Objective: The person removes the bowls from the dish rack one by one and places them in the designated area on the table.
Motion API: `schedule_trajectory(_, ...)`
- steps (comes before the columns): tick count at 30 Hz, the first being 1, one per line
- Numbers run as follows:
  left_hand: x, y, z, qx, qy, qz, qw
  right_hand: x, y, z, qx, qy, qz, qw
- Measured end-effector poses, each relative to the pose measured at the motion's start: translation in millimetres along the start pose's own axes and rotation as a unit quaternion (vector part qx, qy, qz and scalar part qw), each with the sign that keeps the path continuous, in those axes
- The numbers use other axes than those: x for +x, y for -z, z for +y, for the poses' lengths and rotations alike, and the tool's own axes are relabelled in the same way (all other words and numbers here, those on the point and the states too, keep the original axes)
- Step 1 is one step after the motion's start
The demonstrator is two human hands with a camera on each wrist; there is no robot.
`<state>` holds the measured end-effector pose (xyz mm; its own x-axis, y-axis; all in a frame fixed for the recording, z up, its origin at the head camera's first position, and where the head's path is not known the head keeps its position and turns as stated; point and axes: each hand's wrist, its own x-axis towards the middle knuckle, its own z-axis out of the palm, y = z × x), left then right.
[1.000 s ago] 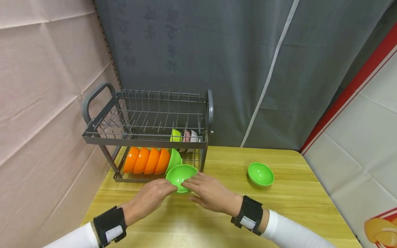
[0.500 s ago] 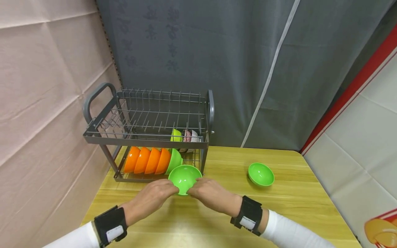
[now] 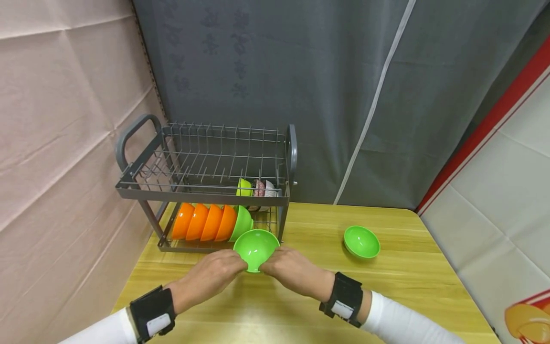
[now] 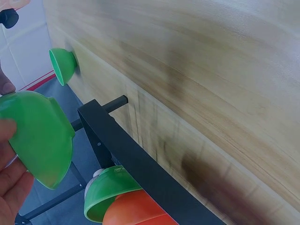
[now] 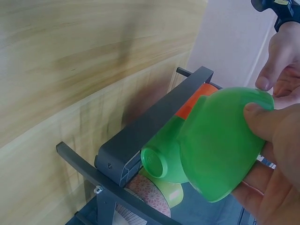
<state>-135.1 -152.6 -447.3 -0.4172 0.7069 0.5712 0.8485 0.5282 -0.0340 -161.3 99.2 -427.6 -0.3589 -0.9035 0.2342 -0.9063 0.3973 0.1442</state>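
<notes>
A green bowl [image 3: 256, 248] is held between both hands in front of the dish rack [image 3: 202, 197], its inside facing up toward the head camera. My left hand [image 3: 216, 272] grips the left side of its rim, and my right hand [image 3: 296, 274] pinches the right side. In the left wrist view the bowl [image 4: 40, 136] shows its outside and foot, clear of the wooden table. The right wrist view has thumb and fingers on either side of the rim of the bowl [image 5: 222, 140]. On the rack's lower tier, several orange bowls [image 3: 204, 223] and a green bowl [image 3: 242, 223] stand on edge.
Another green bowl [image 3: 362, 241] sits upright on the wooden table [image 3: 326, 306] to the right. Smaller bowls, including a pink-patterned one [image 5: 150, 192], stand at the rack's right end. A grey curtain [image 3: 326, 105] hangs behind, with a pale cloth wall [image 3: 64, 167] at left.
My right hand has gone from spread fingers over the bowl to pinching its rim. The bowl has shifted slightly right and turned a little, then stayed nearly still.
</notes>
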Motion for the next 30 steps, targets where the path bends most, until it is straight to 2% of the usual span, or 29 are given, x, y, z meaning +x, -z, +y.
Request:
schedule_trajectory(4, 0.2, 0.4, 0.4, -0.012, 0.003, -0.003, 0.9999, -0.9, -0.7, 0.0, -0.004, 0.001, 0.004, 1.0)
schedule_trajectory(13, -4.2, -0.1, 1.2, 0.001, 0.007, -0.021, 0.9997, -3.0, -4.3, -0.4, -0.01, 0.0, 0.008, 1.0)
schedule_trajectory(20, -9.2, 2.8, 2.8, 0.022, 0.031, -0.056, 0.9977, -6.6, -6.9, -1.4, -0.01, 0.001, 0.003, 1.0)
schedule_trajectory(30, -9.0, 7.2, 5.3, 0.038, 0.071, -0.118, 0.9897, -7.8, -8.5, -2.0, -0.008, -0.003, -0.004, 1.0)
